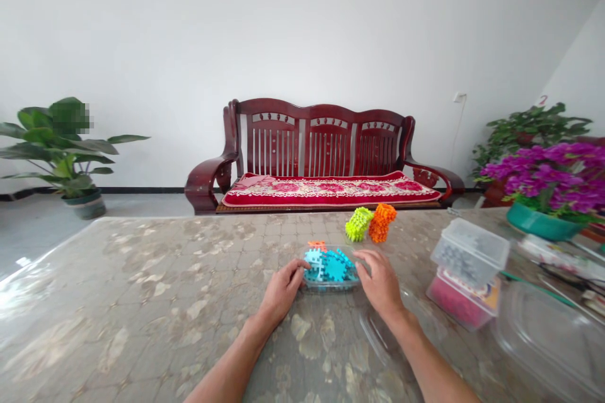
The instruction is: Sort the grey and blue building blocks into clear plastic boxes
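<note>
Between my hands a clear plastic box sits on the table, filled with blue interlocking plastic pieces, some light blue at the left. My left hand grips the box's left side, thumb and fingers at its rim. On the opposite side my right hand holds the right edge with bent fingers. A few orange pieces show just behind the box. Farther back stand a yellow-green built block shape and an orange built block shape.
A clear lid lies partly under my right forearm. To the right, a clear box of grey pieces rests on a box of pink pieces. Another large clear lid and a flower pot lie beyond. A wooden bench stands behind the table.
</note>
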A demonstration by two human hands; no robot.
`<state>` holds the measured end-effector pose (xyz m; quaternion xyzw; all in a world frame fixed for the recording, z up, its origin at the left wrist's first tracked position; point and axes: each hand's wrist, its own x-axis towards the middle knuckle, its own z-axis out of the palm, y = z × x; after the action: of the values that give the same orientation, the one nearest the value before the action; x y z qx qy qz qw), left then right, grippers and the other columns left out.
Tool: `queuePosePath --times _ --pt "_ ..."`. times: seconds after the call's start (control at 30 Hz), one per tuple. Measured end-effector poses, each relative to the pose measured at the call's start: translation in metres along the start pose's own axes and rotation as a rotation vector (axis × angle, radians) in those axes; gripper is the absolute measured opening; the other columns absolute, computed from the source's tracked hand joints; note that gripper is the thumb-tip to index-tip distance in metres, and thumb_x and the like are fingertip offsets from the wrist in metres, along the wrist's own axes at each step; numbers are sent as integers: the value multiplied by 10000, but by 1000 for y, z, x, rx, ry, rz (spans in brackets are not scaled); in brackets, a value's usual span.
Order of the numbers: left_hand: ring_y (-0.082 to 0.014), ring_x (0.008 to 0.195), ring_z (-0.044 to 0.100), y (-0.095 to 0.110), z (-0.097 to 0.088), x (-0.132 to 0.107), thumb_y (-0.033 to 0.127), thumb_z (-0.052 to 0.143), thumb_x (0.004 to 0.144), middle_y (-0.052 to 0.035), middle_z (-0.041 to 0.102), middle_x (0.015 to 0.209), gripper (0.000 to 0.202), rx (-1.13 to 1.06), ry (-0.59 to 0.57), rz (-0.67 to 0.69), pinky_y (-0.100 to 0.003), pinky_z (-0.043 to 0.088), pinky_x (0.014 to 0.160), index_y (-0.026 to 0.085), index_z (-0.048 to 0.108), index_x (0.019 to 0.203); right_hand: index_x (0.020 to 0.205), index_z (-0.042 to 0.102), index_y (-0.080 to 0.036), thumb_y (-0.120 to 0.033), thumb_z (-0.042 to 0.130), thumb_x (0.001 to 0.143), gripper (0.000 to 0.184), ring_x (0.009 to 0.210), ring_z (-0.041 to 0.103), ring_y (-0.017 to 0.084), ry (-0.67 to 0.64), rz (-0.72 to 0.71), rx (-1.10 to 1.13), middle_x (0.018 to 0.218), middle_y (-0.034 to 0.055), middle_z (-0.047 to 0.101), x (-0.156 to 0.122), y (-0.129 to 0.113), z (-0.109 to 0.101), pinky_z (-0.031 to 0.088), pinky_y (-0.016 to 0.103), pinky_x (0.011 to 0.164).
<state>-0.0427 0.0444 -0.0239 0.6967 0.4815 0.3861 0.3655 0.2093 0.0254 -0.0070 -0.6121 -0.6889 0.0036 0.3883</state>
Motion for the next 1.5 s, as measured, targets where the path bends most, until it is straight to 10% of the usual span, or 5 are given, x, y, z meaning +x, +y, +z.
queuePosePath --times 0.57,1.0,1.23,1.5 --pt "-132 598 571 11 2 -14 342 446 884 18 618 617 270 215 -4 159 -218 412 632 218 679 830 1036 672 -207 -473 346 901 442 1006 644 245 -42 295 266 1057 93 711 -8 37 11 472 394 923" --pt "-304 1232 455 2 4 -7 353 717 694 -89 500 1305 536 405 238 285 -469 385 1034 282 590 1210 1088 656 -214 -431 355 880 425 955 666 235 -32 329 258 1049 76 718 -8 42 16 495 392 869" --pt "-291 1323 414 -10 2 4 310 727 670 -123 459 1433 827 179 -41 171 -457 314 1108 230 389 1420 1124 651 -226 -293 423 813 391 924 680 220 -14 366 307 983 57 736 -2 48 23 500 394 864" --pt "-238 1094 595 0 0 3 224 679 676 -54 654 1190 536 74 26 128 -362 441 991 221 583 1203 990 718 -194 -146 536 627 409 1032 647 253 -380 322 403 1066 75 721 6 82 -34 458 425 947"
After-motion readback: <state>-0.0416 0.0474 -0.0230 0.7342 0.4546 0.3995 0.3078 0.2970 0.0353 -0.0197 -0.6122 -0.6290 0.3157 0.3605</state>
